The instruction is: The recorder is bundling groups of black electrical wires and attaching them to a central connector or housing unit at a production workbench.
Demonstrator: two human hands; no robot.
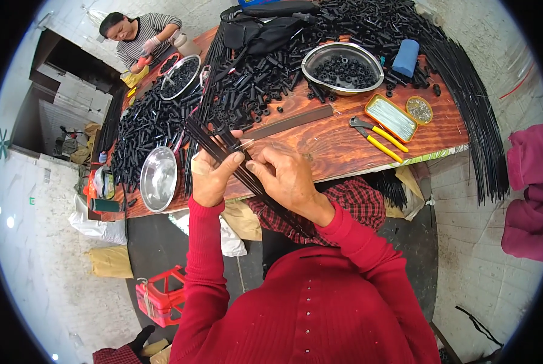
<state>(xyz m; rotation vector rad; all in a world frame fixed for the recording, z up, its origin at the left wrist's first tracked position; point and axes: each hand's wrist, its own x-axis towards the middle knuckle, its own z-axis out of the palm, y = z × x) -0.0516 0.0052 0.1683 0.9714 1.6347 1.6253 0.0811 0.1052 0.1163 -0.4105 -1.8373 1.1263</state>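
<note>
A bundle of thin black rods runs slantwise across my front, above the near edge of the table. My left hand is closed round it, thumb on top, with a strip of tape on one finger. Near the bundle's upper part, a short black tubular piece sits by the left fingertips. My right hand is closed in a pinch right beside the rods. A thin pale sliver shows close to its fingertips; whether the hand grips it is too small to tell.
On the wooden table lie yellow-handled pliers, a yellow tray of thin pale pins, a round tin, a steel bowl with black rings and heaped black tubes. Another metal bowl stands left. A gloved person works far left.
</note>
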